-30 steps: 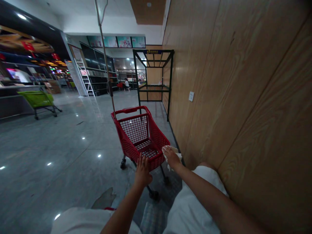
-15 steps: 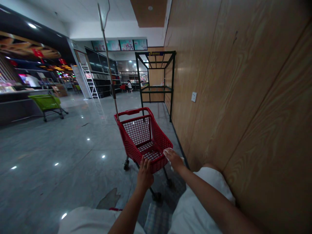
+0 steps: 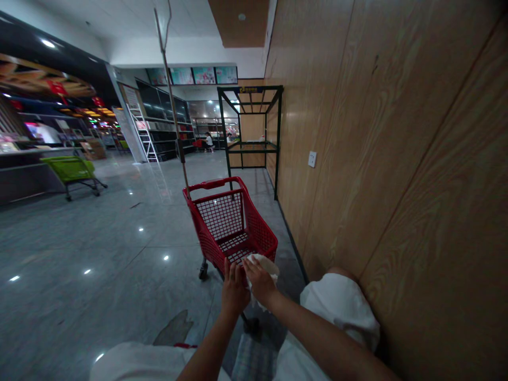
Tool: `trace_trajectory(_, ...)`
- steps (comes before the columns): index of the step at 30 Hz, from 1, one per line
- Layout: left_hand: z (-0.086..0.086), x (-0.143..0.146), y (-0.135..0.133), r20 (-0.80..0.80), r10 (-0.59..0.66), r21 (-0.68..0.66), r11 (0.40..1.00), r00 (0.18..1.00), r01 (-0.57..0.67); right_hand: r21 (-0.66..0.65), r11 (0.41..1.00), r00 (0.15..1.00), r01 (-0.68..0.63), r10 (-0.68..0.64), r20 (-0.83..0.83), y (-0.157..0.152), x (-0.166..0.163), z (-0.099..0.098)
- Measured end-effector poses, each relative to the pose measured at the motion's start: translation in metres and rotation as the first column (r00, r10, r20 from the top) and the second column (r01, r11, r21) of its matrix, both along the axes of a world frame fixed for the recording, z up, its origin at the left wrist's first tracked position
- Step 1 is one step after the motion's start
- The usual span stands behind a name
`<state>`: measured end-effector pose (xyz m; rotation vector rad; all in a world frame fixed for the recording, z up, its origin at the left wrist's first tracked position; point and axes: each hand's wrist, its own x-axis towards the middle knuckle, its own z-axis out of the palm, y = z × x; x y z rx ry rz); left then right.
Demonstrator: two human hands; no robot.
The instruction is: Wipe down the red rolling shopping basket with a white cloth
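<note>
A small red plastic shopping cart (image 3: pixel 232 222) stands in front of me on the grey floor, with a thin pole rising from its far left corner. My left hand (image 3: pixel 233 288) rests on the cart's near rim, fingers curled over it. Right beside it, my right hand (image 3: pixel 259 279) presses a white cloth (image 3: pixel 266 264) against the same near rim, fingers flat on the cloth. Both hands almost touch. My knees in white trousers show at the bottom.
A wood-panelled wall (image 3: pixel 377 159) runs close along the right. Behind the cart stands a dark metal rack (image 3: pixel 251 127). A green cart (image 3: pixel 71 170) is at the far left, a ladder (image 3: pixel 143 135) further back, and a person sits in the distance.
My right hand with the cloth has slid left along the cart's near rim, from the right corner to just beside my left hand. The left hand has stayed on the rim.
</note>
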<state>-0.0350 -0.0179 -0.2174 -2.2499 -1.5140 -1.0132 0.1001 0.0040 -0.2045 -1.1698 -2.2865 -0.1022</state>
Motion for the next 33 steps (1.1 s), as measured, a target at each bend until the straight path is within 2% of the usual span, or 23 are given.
trace_trajectory(3, 0.001, -0.003, 0.002, -0.06, 0.024, 0.023, 0.999, 0.998, -0.022, 0.0, 0.998, 0.998, -0.064, 0.064, 0.029, -0.001, 0.002, 0.009)
trace_trajectory(6, 0.0, -0.006, 0.003, -0.062, 0.059, 0.024, 0.998, 0.996, -0.058, -0.039, 0.997, 0.995, -0.073, 0.075, 0.071, 0.012, 0.02, 0.024)
trace_trajectory(10, -0.004, -0.006, 0.005, -0.066, 0.037, 0.008, 0.999, 0.997, -0.036, -0.119, 0.992, 0.992, 0.046, -0.031, 0.118, 0.038, 0.051, 0.041)
trace_trajectory(13, -0.005, 0.003, 0.006, -0.045, 0.01, -0.035, 0.999, 0.999, -0.012, -0.127, 0.979, 0.983, 0.16, -0.147, 0.107, 0.046, 0.061, 0.038)
trace_trajectory(17, -0.003, 0.019, 0.005, 0.019, 0.038, -0.06, 0.998, 0.999, -0.037, -0.088, 0.968, 0.971, 0.236, -0.233, 0.048, 0.033, 0.041, 0.023)
trace_trajectory(21, -0.002, 0.019, 0.004, -0.018, -0.029, -0.038, 0.999, 0.999, 0.029, -0.095, 0.99, 0.992, 0.102, -0.094, 0.086, 0.012, 0.01, 0.021)
trace_trajectory(24, -0.003, 0.009, 0.002, -0.017, -0.055, -0.024, 0.998, 0.998, 0.055, -0.14, 0.989, 0.99, 0.051, -0.031, 0.14, 0.013, 0.012, 0.033)
trace_trajectory(29, -0.003, 0.005, -0.001, 0.032, -0.018, -0.033, 0.999, 0.999, 0.019, -0.207, 0.935, 0.952, 0.289, -0.258, 0.164, 0.041, 0.057, 0.048)
trace_trajectory(31, -0.002, 0.01, -0.002, 0.046, -0.012, -0.035, 0.999, 0.999, 0.014, -0.2, 0.917, 0.936, 0.346, -0.323, 0.139, 0.048, 0.071, 0.043)
trace_trajectory(33, -0.001, 0.015, -0.003, 0.056, -0.014, -0.027, 1.0, 0.998, 0.016, -0.18, 0.921, 0.938, 0.345, -0.335, 0.086, 0.051, 0.076, 0.031)
